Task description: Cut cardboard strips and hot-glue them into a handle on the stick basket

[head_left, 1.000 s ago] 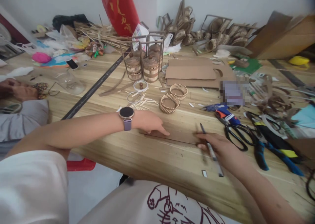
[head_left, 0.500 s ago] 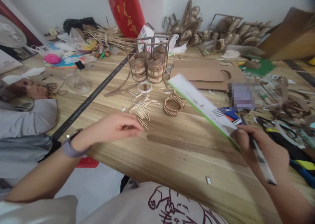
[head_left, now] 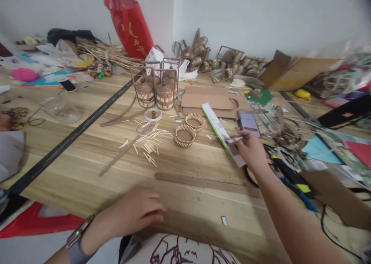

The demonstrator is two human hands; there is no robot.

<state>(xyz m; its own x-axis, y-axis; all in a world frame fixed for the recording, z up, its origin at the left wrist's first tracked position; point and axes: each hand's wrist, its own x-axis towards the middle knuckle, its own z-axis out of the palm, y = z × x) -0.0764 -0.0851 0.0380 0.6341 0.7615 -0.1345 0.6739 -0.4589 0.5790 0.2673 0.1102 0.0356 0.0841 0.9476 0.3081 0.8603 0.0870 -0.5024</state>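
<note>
My right hand [head_left: 251, 150] is closed around a thin grey pen-like tool [head_left: 234, 139], which lies across a long flat white box with a green edge [head_left: 216, 121]. Whether the fingers also grip the box is hard to tell. Near the table's front edge, my left hand [head_left: 139, 210] is loosely bent, with its fingers a little apart and nothing visible in it. Two small round slatted baskets [head_left: 184, 135] stand between the box and a scatter of short wooden sticks [head_left: 150, 146]. A dark flat wooden strip [head_left: 199, 182] lies before them.
Lidded slatted baskets in frames [head_left: 164, 96] stand behind, near cardboard sheets [head_left: 207, 97]. At the right are a phone [head_left: 249, 125], pliers-like tools [head_left: 301, 186] and clutter. A glass jar [head_left: 62, 109] lies at the left, where another person's sleeve [head_left: 10, 154] shows.
My right hand has moved forward and left, lowering the white box toward the tabletop. My left hand has drawn back to the table's front edge. The view has swung right.
</note>
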